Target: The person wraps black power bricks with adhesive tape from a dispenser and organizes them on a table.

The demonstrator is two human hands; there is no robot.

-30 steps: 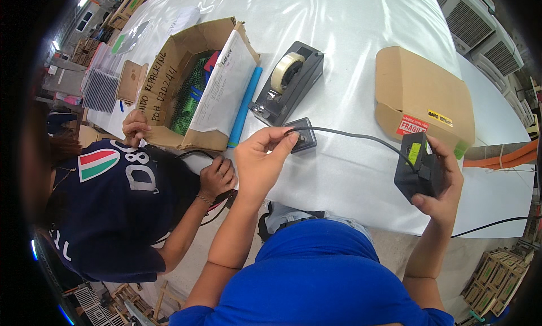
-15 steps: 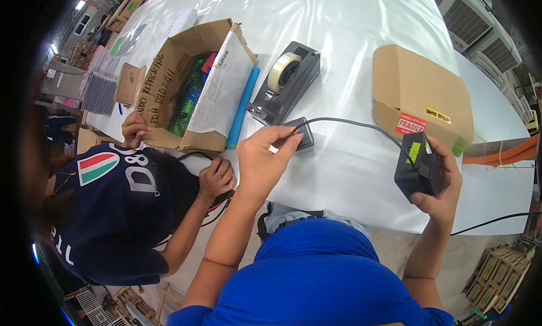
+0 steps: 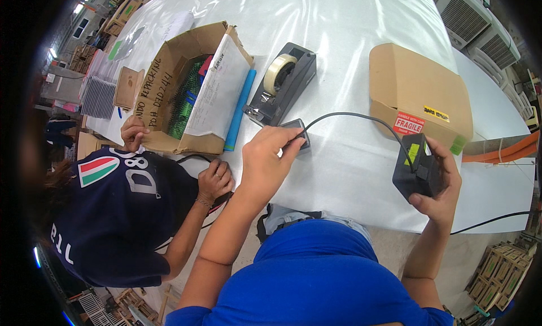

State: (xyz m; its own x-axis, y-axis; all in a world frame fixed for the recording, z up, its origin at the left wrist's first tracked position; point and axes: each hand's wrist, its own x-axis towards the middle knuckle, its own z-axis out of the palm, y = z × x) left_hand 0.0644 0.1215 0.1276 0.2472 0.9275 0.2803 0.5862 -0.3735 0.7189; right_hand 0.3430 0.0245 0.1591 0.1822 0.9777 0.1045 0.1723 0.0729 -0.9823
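A black box-shaped device (image 3: pixel 404 178) with a yellow-green label is in my right hand (image 3: pixel 446 187), whose fingers wrap its far side and whose thumb presses the near edge. From the device a black cable (image 3: pixel 351 114) arches leftward over the table. My left hand (image 3: pixel 265 163) pinches that cable between thumb and fingertips; the cable's end is hidden by the fingers. Just behind those fingertips, a small dark rectangular object (image 3: pixel 302 139) lies on the table, partly covered by my hand. A black tape dispenser (image 3: pixel 294 80) with a roll of clear tape stands beyond it.
A closed brown carton (image 3: pixel 420 80) with a red label sits at the right. At left, a co-worker's hand (image 3: pixel 134 133) touches an open cardboard box (image 3: pixel 155 94) containing green netting. A blue tube (image 3: pixel 241 111) lies beside it. White sheeting (image 3: pixel 350 173) covers the table.
The view has shifted slightly. My left hand still pinches the cable and my right hand still holds the black device, both nearly in the same places.
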